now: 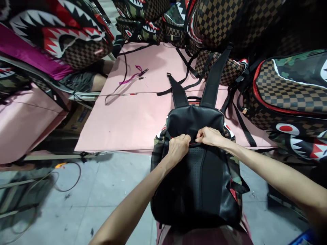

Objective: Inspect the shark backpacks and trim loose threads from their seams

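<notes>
Across the person's lap rests a black backpack, back panel up, its upper part over the edge of a pink counter; the left hand curls closed on the backpack at a red-edged seam; the right hand, just beside it, pinches the same seam; shoulder straps reach away over the counter; farther left lies a purple ribbon; checkered bags crowd the right and far sides.
</notes>
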The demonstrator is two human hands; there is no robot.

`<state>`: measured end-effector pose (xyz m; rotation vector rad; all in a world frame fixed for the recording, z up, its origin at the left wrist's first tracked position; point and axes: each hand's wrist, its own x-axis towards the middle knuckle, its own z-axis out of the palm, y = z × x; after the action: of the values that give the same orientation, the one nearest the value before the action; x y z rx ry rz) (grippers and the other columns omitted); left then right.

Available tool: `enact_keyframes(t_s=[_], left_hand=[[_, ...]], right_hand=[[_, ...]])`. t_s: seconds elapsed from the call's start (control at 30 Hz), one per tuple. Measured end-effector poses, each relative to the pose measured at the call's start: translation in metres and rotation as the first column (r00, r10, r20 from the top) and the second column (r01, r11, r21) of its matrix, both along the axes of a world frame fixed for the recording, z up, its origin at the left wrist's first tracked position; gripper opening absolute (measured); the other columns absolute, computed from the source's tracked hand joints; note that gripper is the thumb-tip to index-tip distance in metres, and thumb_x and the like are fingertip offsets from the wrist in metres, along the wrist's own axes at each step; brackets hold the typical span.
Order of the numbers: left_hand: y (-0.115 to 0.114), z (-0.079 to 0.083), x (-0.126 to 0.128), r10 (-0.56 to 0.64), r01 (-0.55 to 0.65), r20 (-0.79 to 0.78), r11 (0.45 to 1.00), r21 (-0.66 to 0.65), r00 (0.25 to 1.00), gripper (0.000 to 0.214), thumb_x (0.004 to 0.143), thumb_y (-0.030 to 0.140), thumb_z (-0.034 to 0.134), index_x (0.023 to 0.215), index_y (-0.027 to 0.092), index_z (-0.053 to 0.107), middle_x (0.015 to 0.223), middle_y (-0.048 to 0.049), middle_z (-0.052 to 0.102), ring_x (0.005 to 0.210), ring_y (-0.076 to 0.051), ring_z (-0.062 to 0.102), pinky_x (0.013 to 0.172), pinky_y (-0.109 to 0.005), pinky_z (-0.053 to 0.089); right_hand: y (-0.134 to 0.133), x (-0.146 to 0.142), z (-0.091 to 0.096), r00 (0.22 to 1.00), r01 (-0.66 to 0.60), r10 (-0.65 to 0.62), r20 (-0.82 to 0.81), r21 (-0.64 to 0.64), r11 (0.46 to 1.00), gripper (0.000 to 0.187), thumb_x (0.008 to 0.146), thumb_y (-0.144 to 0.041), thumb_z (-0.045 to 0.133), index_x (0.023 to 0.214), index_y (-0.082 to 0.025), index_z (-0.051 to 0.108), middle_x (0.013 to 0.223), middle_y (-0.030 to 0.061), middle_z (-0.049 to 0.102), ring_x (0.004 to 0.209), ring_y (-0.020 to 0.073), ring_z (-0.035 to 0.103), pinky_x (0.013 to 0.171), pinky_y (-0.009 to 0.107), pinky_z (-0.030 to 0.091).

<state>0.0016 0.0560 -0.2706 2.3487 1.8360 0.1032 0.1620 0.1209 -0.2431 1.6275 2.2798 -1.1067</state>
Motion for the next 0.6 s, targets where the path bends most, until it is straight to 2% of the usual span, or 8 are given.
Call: enact_keyframes(t_s=[0.2, 0.37, 0.47, 0.6], left_hand=[[0.0, -0.003, 0.0, 0.019, -0.023, 0.052, 0.997, 0.073, 0.998, 0.024, 0.09, 0.02, 0.04, 0.08, 0.018, 0.062, 0.078, -0.0026, 0.065, 0.07, -0.014, 0.059, 0.057, -0.026, 0.032], [-0.007, -0.006, -0.002, 0.044, -0.08, 0.186, 0.978, 0.192, 0.981, 0.021, 0.089, 0.017, 0.043, 0.08, 0.019, 0.061, 0.077, -0.0006, 0.065, 0.072, -0.013, 0.059, 0.06, -0.024, 0.035], [-0.008, -0.008, -0.003, 0.026, -0.094, 0.26, 0.963, 0.253, 0.965, 0.02, 0.088, 0.016, 0.045, 0.079, 0.02, 0.062, 0.076, 0.0004, 0.065, 0.071, -0.012, 0.058, 0.06, -0.024, 0.036], [-0.005, -0.009, -0.005, -0.01, -0.1, 0.33, 0.944, 0.316, 0.944, 0.019, 0.088, 0.017, 0.046, 0.078, 0.02, 0.063, 0.074, 0.0006, 0.064, 0.067, -0.012, 0.057, 0.06, -0.023, 0.038]], right_hand=[[0.0, 0.001, -0.003, 0.999, 0.05, -0.049, -0.009, 0.03, 0.998, 0.01, 0.072, -0.033, 0.06, 0.07, -0.024, 0.066, 0.071, -0.003, 0.066, 0.072, 0.015, 0.06, 0.059, 0.024, 0.036], [0.005, 0.01, -0.012, 0.945, 0.191, -0.192, -0.263, -0.032, 0.981, 0.028, 0.073, -0.043, 0.059, 0.08, -0.016, 0.066, 0.069, 0.0003, 0.064, 0.062, 0.0126, 0.055, 0.058, 0.023, 0.037], [0.006, 0.01, -0.011, 0.93, 0.158, -0.157, -0.333, -0.024, 0.987, 0.03, 0.071, -0.043, 0.06, 0.081, -0.016, 0.068, 0.068, -0.0007, 0.063, 0.063, 0.0124, 0.053, 0.058, 0.023, 0.037], [0.003, -0.005, -0.003, 0.95, 0.051, -0.056, -0.307, -0.024, 0.998, 0.021, 0.067, -0.036, 0.064, 0.076, -0.018, 0.07, 0.065, -0.0025, 0.061, 0.065, 0.0129, 0.054, 0.058, 0.022, 0.035]])
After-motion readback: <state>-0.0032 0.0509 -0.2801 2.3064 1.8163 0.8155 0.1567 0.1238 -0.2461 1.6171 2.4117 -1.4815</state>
